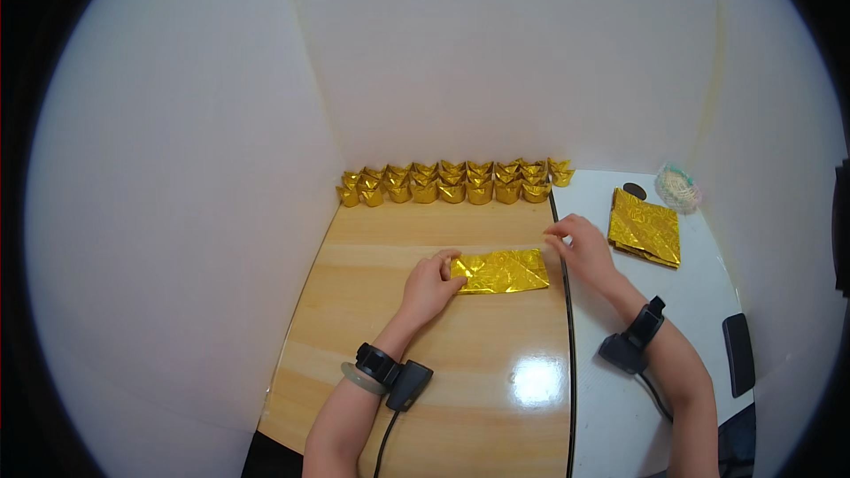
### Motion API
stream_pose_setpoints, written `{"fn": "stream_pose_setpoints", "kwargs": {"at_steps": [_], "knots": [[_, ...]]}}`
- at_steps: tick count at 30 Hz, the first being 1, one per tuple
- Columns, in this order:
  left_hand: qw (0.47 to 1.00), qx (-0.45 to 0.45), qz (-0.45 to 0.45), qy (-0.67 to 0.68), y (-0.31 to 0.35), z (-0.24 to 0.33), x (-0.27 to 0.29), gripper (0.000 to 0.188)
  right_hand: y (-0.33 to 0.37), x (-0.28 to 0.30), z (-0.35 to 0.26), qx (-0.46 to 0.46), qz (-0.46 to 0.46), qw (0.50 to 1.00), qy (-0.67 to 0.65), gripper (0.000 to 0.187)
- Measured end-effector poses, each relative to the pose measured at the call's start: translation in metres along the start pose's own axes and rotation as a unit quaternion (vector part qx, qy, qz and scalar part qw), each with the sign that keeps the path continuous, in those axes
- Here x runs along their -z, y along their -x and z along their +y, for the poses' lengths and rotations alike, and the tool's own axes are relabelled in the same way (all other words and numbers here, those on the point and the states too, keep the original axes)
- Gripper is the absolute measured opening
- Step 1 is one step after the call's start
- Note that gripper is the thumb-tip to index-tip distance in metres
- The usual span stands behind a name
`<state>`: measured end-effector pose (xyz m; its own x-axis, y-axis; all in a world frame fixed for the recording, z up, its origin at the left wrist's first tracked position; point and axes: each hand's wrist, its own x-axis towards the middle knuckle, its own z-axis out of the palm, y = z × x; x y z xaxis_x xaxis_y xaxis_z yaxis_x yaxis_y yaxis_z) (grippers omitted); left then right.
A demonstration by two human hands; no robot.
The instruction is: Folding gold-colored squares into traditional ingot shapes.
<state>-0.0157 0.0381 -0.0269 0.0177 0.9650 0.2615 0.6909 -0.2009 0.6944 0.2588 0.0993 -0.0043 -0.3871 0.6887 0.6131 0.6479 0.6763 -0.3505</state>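
A folded strip of shiny gold foil paper [500, 272] lies flat on the wooden tabletop, a little slanted. My left hand [430, 286] grips its left end, thumb at the lower edge and fingers at the upper edge. Just beyond the strip's upper right corner, my right hand [584, 252] is raised with thumb and fingertips drawn close in a pinch. Whether anything small is between those fingertips is too small to make out. To the right of that hand, a stack of square gold foil sheets [645, 227] rests on the white surface.
Rows of folded gold foil ingots [452, 190] line the back wall. At the back right are a clear tub of thin pale sticks [677, 188] and a dark round disc [634, 190]. A black oblong object [737, 355] lies at right. White panels enclose the table.
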Motion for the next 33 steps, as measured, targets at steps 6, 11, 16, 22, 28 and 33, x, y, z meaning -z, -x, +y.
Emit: {"fn": "stream_pose_setpoints", "kwargs": {"at_steps": [6, 11, 16, 22, 28, 33], "knots": [[1.000, 0.014, -0.019, 0.003, 0.000, 0.002, -0.002, 0.030, -0.058, 0.023, 0.049, -0.105, -0.098, 0.990, 0.005, 0.019], [1.000, 0.007, 0.001, -0.013, 0.005, 0.007, -0.001, 0.028, -0.079, 0.013, 0.059, 0.061, -0.073, 0.988, 0.121, 0.027], [0.999, 0.025, -0.026, -0.014, 0.001, 0.008, 0.000, 0.029, -0.092, 0.002, 0.069, 0.053, -0.115, 0.985, 0.116, 0.024], [1.000, 0.023, -0.014, -0.015, 0.002, 0.009, 0.000, 0.028, -0.104, -0.008, 0.080, 0.046, -0.135, 0.986, 0.084, 0.017], [1.000, 0.007, 0.004, -0.008, 0.002, 0.005, -0.003, 0.027, -0.106, -0.006, 0.086, 0.058, -0.138, 0.984, 0.099, 0.013], [1.000, 0.029, -0.012, -0.002, 0.003, 0.004, -0.002, 0.028, -0.105, 0.002, 0.078, 0.058, -0.137, 0.983, 0.111, 0.013]]}}
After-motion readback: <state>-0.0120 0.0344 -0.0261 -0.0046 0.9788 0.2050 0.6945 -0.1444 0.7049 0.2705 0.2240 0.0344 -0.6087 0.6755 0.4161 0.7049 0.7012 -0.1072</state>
